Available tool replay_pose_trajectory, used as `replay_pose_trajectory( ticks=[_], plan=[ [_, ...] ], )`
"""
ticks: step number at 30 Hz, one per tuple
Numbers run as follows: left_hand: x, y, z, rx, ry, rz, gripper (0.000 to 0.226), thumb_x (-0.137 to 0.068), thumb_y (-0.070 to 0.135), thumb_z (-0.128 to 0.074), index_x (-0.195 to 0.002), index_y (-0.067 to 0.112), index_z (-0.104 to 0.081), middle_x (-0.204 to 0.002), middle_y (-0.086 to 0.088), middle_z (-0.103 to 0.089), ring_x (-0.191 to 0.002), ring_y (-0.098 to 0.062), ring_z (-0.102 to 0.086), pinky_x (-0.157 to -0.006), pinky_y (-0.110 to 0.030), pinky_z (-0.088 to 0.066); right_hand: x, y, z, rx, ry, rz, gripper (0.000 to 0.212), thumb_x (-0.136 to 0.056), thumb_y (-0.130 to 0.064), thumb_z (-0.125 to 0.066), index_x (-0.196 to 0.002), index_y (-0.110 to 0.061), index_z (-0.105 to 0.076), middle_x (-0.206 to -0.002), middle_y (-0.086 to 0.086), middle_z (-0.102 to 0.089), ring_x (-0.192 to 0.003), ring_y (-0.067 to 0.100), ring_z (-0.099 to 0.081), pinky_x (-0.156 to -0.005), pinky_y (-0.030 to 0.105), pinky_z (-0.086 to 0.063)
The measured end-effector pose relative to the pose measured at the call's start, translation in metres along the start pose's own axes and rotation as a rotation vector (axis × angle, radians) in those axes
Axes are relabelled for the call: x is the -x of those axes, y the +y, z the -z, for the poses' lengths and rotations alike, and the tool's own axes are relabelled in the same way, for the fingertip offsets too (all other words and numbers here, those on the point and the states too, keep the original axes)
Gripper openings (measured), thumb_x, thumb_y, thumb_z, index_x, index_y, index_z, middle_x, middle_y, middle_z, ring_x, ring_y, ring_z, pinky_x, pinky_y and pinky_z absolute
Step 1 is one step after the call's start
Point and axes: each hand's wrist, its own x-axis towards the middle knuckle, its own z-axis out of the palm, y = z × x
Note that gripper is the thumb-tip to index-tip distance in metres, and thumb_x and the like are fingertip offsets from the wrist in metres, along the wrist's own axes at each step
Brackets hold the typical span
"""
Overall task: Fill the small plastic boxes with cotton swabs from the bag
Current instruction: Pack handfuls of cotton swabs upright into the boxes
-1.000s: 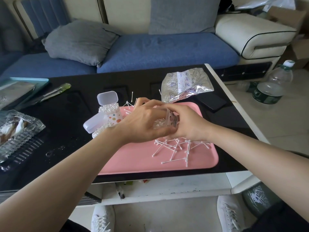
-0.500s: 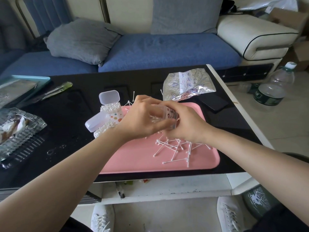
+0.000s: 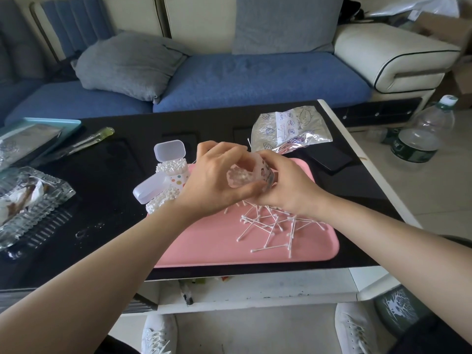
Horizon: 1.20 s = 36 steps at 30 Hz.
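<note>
We see both hands meeting above the far half of a flat pink plastic tray point(image 3: 217, 246). The left hand point(image 3: 214, 182) curls round a small clear plastic box point(image 3: 242, 176) from the left, thumb underneath and fingers over the top. The right hand point(image 3: 288, 186) grasps the same box from the right, fingers bent onto its printed side. The box is off the tray and tilted. White swab heads show inside it; we cannot tell whether its mouth or its base faces us.

Loose white cotton swabs point(image 3: 270, 228) lie scattered on the tray's near right part, just below the right wrist. At the tray's left edge are two more boxes crammed with swabs, their white lids flipped open: an upright polka-dot box point(image 3: 178, 178) and a tipped-over box point(image 3: 159, 200) touching it.

The crinkled silvery plastic bag point(image 3: 288, 129) lies on the glossy black table point(image 3: 107, 175) just beyond the tray, near the hands but apart from them. A flat black slab point(image 3: 329, 157) lies right of the bag.

Far left on the table are a ribbed glass ashtray point(image 3: 38, 200), a green-handled tool point(image 3: 86, 140) and a teal tray point(image 3: 63, 122). A blue sofa point(image 3: 255, 77) is behind the table, and a clear water bottle point(image 3: 421, 134) is on the floor at the right.
</note>
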Motion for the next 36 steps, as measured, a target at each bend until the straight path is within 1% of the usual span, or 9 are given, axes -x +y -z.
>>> replay_pose_trajectory(
  ticks=[4,8,14,20,22,28,30,33,36],
  plan=[
    [0.001,-0.005,0.002,-0.048,0.117,-0.036,0.029,-0.086,0.043,-0.073,-0.096,0.015,-0.076,-0.101,0.008,-0.074,-0.114,-0.014,-0.065,-0.098,-0.051,-0.039,0.002,-0.002,0.004,-0.013,0.059,-0.004,0.065,-0.065,-0.017,-0.092,-0.121,-0.025,-0.06,-0.105,-0.008,-0.069,-0.093,0.005,-0.067,-0.074,0.018,-0.053],
    [0.004,-0.003,-0.004,-0.012,0.158,-0.049,0.023,-0.092,0.031,-0.072,-0.101,0.01,-0.078,-0.104,-0.002,-0.075,-0.103,-0.017,-0.069,-0.093,-0.044,-0.045,0.005,-0.008,0.007,0.004,0.093,0.013,0.063,-0.065,-0.013,-0.09,-0.118,-0.025,-0.06,-0.102,-0.01,-0.067,-0.091,0.001,-0.064,-0.068,0.013,-0.05],
    [0.0,0.008,-0.001,0.045,0.183,-0.032,0.022,-0.088,0.017,-0.078,-0.108,0.009,-0.075,-0.096,0.0,-0.074,-0.085,-0.016,-0.068,-0.076,-0.043,-0.053,0.004,-0.005,0.012,0.066,0.151,-0.008,0.066,-0.066,-0.016,-0.086,-0.123,-0.029,-0.057,-0.104,-0.013,-0.065,-0.093,-0.002,-0.062,-0.069,0.011,-0.049],
    [0.002,0.002,0.001,0.065,0.28,0.103,0.014,-0.086,0.017,-0.078,-0.099,0.012,-0.08,-0.095,0.004,-0.076,-0.086,-0.016,-0.07,-0.073,-0.039,-0.056,0.005,-0.005,0.013,0.138,0.175,0.038,0.065,-0.066,-0.019,-0.087,-0.123,-0.027,-0.057,-0.105,-0.014,-0.063,-0.096,0.002,-0.061,-0.077,0.021,-0.053],
    [0.006,0.001,-0.003,0.029,0.252,0.111,0.011,-0.088,0.016,-0.077,-0.098,0.015,-0.081,-0.087,0.004,-0.077,-0.079,-0.018,-0.068,-0.068,-0.038,-0.055,0.007,-0.007,0.011,0.134,0.173,0.061,0.063,-0.066,-0.015,-0.086,-0.123,-0.025,-0.058,-0.105,-0.012,-0.063,-0.097,0.004,-0.06,-0.076,0.023,-0.053],
    [0.008,0.0,-0.009,-0.075,0.2,0.106,0.017,-0.095,0.014,-0.066,-0.107,0.01,-0.078,-0.093,-0.001,-0.075,-0.074,-0.024,-0.061,-0.066,-0.041,-0.052,0.008,-0.003,0.009,0.169,0.175,0.076,0.06,-0.066,-0.018,-0.085,-0.12,-0.027,-0.059,-0.104,-0.013,-0.064,-0.096,0.007,-0.061,-0.078,0.033,-0.056],
    [0.008,0.003,-0.01,-0.056,0.238,0.165,0.022,-0.099,0.013,-0.06,-0.112,0.006,-0.075,-0.094,-0.005,-0.075,-0.08,-0.027,-0.065,-0.068,-0.044,-0.054,0.006,-0.003,0.01,0.176,0.202,0.061,0.062,-0.066,-0.022,-0.086,-0.12,-0.029,-0.058,-0.104,-0.014,-0.064,-0.097,0.006,-0.062,-0.079,0.032,-0.057],
    [0.01,0.012,-0.009,-0.053,0.256,0.241,0.034,-0.103,0.016,-0.051,-0.134,0.006,-0.063,-0.13,-0.006,-0.068,-0.114,-0.024,-0.065,-0.095,-0.036,-0.053,0.003,-0.001,0.009,0.191,0.241,0.036,0.062,-0.064,-0.028,-0.086,-0.118,-0.034,-0.057,-0.104,-0.016,-0.065,-0.097,0.006,-0.063,-0.082,0.036,-0.057],
    [0.014,0.024,-0.014,0.01,0.034,0.255,0.055,-0.107,0.028,-0.041,-0.156,0.007,-0.031,-0.162,-0.004,-0.028,-0.151,-0.012,-0.023,-0.119,-0.02,-0.023,0.001,-0.001,0.007,0.194,0.281,0.039,0.059,-0.065,-0.033,-0.085,-0.116,-0.036,-0.056,-0.103,-0.014,-0.065,-0.095,0.006,-0.063,-0.08,0.035,-0.056]
  ],
)
